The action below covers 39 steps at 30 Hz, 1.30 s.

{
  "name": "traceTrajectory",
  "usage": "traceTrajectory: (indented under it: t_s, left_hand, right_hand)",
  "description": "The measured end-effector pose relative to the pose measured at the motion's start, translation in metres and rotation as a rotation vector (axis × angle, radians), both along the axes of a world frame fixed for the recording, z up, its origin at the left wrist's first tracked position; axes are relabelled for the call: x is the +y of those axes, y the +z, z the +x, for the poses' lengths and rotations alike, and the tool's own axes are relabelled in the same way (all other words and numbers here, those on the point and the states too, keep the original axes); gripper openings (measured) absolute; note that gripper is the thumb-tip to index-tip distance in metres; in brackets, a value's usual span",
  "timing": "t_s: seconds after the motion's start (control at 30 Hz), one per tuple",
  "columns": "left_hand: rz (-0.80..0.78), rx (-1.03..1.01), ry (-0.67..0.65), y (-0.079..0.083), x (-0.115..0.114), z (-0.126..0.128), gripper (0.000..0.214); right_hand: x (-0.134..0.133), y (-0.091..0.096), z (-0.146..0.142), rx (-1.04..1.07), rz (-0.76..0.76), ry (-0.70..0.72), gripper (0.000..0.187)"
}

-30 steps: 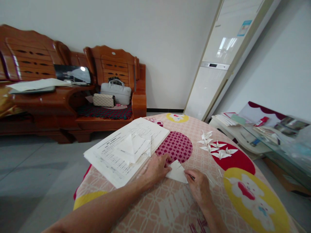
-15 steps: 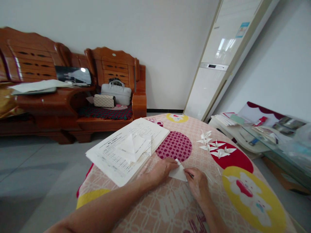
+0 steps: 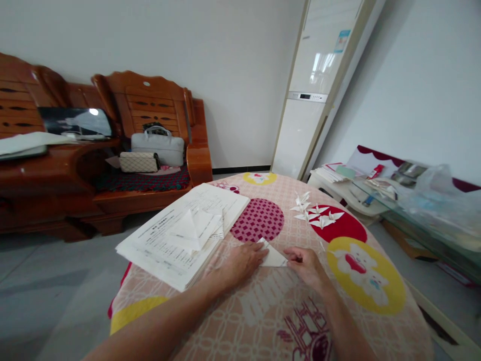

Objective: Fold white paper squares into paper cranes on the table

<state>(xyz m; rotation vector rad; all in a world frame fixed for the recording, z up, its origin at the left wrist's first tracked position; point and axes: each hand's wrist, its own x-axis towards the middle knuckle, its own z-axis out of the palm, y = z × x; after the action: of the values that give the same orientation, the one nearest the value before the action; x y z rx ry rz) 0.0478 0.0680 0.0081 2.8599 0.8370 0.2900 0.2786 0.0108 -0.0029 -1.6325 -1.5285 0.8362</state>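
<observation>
A folded piece of white paper [image 3: 272, 257], roughly a triangle, lies on the patterned tablecloth [image 3: 225, 311] between my hands. My left hand [image 3: 246, 260] rests on its left side, fingers laid flat over the edge. At the paper's right corner, my right hand [image 3: 306, 263] is closed in a pinch, thumb and fingertips on the corner. Several white folded paper cranes [image 3: 319, 216] sit in a cluster beyond my right hand, partly on a red circle of the cloth.
Left of my hands is a stack of printed sheets [image 3: 150, 245] with loose folded paper [image 3: 191, 230] on top. A glass-topped side table [image 3: 398, 215] with papers and a plastic bag stands right. Behind are a wooden chair [image 3: 199, 160] with bags and a tall white air conditioner [image 3: 296, 130].
The view has swung to the right. The paper has turned, so its long edge now faces me. My left fingers lie flatter, and my right hand has shifted to the paper's right corner.
</observation>
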Motion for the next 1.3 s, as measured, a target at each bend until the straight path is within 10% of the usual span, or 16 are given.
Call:
traceTrajectory:
  t_s: [0.43, 0.53, 1.3]
  left_hand:
    - [0.08, 0.149, 0.023, -0.01, -0.009, -0.001, 0.057]
    - [0.115, 0.14, 0.007, -0.013, -0.009, 0.0, 0.055]
    - [0.107, 0.119, -0.006, -0.015, -0.005, -0.001, 0.052]
  right_hand:
    - [-0.004, 0.021, -0.005, -0.208, 0.252, -0.232, 0.027]
    - [-0.002, 0.022, -0.026, -0.157, 0.348, -0.107, 0.027]
    - [-0.002, 0.022, -0.022, -0.377, -0.044, -0.166, 0.031]
